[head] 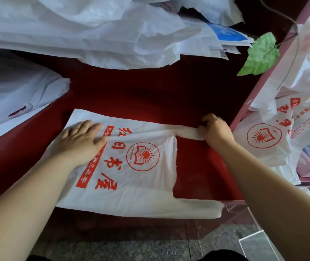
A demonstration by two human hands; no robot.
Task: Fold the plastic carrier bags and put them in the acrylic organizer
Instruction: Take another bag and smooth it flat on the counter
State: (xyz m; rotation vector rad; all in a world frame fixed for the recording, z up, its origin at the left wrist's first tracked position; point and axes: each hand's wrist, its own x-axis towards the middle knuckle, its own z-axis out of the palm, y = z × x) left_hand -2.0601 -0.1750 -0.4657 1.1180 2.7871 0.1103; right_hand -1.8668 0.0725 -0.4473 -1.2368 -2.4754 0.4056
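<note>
on the red table [150,95] a carrier bag [131,178] lies flat; left hand [80,140] presses it, right hand [216,129] pinches its handle.

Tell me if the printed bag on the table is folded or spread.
Spread: the bag lies flat, print up, no fold made; left hand presses it, right hand pinches its far handle.

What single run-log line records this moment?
step: flattening | left hand: presses carrier bag | right hand: pinches far handle | folded: no
</note>
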